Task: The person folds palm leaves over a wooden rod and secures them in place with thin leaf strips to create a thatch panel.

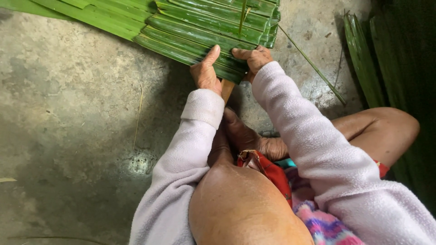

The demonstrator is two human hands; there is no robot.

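pinching glossy ribbed palm-leaf panel [200, 31] edge | left hand [206, 72], right hand [254, 58] fingers closed | rough concrete floor [68, 113]

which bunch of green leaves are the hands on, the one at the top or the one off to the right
The flat panel of folded green palm leaves at the top: the left hand and right hand both press its near edge. The dark green leaves at right lie untouched.
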